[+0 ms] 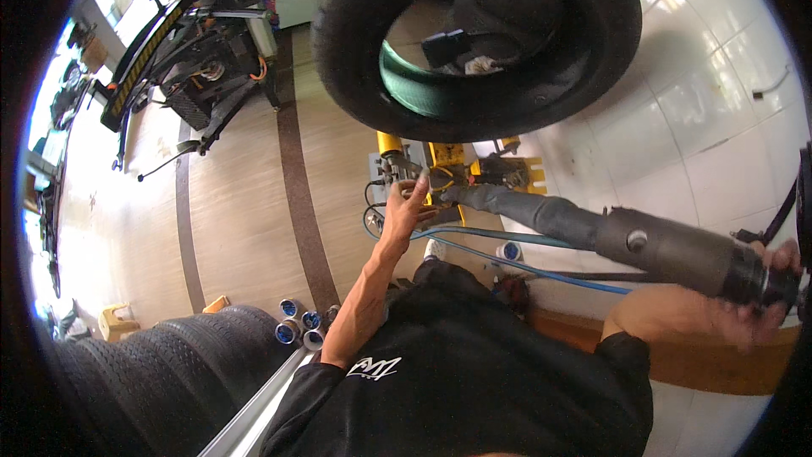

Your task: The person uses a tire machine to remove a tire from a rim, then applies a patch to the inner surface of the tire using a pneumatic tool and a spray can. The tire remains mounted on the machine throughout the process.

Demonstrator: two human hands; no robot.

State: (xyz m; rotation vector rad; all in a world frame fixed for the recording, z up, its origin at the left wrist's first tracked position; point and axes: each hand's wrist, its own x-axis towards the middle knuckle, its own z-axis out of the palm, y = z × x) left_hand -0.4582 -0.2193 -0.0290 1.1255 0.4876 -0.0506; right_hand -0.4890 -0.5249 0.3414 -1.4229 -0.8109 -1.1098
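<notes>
My left hand (408, 210) reaches to the metal fittings of a yellow tyre stand (448, 155). Its thumb points up and its fingers are spread; I see nothing held in it. At the far right, my right hand (765, 292), somewhat blurred, wraps round the black end of a long dark grey tube-shaped arm (664, 245). This arm has a thick sleeve with a round hole and narrows toward the stand, close to my left hand. Above the stand is a large black tyre (355, 89), its inner wall lit green on one side. A dark rounded form (507, 13) shows through its opening.
Blue hoses (507, 264) run from the stand to the right. Several tyres (186, 355) stand in a row at lower left, beside several blue-and-white cans (288, 332). A black machine frame (203, 76) stands at upper left. A small wooden stool (118, 322) is behind the tyres.
</notes>
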